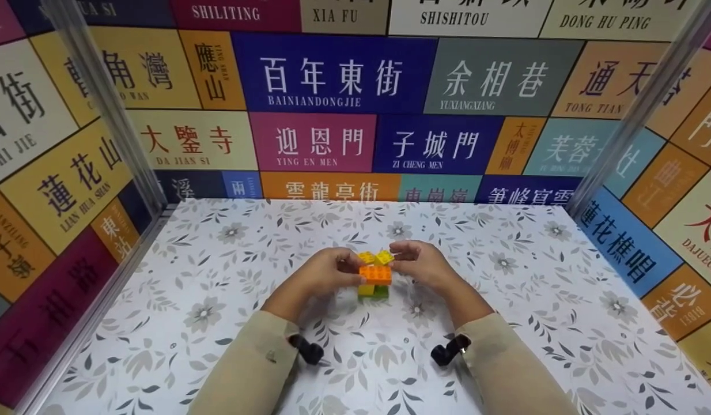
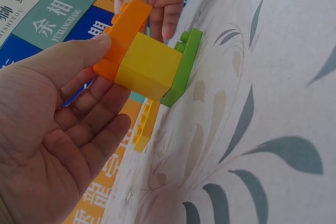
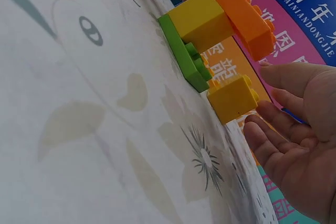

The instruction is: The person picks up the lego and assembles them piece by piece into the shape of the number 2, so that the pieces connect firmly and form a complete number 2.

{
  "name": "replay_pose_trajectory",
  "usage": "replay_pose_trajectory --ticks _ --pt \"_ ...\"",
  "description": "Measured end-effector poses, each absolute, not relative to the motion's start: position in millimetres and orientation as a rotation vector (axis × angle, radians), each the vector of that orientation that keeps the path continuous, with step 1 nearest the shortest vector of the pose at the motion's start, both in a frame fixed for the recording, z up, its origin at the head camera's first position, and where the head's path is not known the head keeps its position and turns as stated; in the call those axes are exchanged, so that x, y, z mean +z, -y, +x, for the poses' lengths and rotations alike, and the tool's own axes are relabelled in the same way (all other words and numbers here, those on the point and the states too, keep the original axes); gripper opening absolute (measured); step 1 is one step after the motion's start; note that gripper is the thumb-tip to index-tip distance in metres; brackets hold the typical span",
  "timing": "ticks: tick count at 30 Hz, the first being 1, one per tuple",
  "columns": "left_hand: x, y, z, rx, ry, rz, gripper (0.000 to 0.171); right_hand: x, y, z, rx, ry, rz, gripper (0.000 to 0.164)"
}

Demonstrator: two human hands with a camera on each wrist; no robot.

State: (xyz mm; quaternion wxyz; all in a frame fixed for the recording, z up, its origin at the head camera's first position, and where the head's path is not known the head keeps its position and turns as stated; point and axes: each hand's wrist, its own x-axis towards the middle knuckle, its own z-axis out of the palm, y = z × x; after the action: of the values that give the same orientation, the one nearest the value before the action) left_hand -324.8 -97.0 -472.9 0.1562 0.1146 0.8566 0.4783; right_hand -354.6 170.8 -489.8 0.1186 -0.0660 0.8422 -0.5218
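Observation:
A small stack of toy building bricks stands on the table: a green brick [image 2: 184, 69] at the bottom, a yellow brick [image 2: 148, 61] on one end of it, and an orange brick [image 1: 375, 275] across the top. My left hand [image 1: 331, 271] pinches one end of the orange brick, thumb on its near side and fingers behind. Two more yellow bricks lie just behind the stack, a left one [image 1: 366, 257] and a right one [image 1: 384, 257]. Beside the right one is my right hand [image 1: 422, 264], its fingers loosely bent and holding nothing; whether a fingertip touches that brick is unclear.
A white cloth with grey flowers and leaves covers the table [image 1: 217, 357]. Panels with Chinese street names [image 1: 332, 75] stand at the back and both sides, with clear corner strips [image 1: 110, 109]. Black wrist devices [image 1: 310, 351] show at both sleeves.

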Motion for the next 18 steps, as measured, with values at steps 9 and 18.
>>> replay_pose_trajectory --ticks 9,18 --pt "-475 97 -324 1.402 -2.432 0.328 0.02 -502 -170 -358 -1.522 -2.49 -0.214 0.051" --pt "-474 96 -325 1.368 -2.447 0.305 0.022 -506 -170 -358 -1.485 -2.459 -0.273 0.056"
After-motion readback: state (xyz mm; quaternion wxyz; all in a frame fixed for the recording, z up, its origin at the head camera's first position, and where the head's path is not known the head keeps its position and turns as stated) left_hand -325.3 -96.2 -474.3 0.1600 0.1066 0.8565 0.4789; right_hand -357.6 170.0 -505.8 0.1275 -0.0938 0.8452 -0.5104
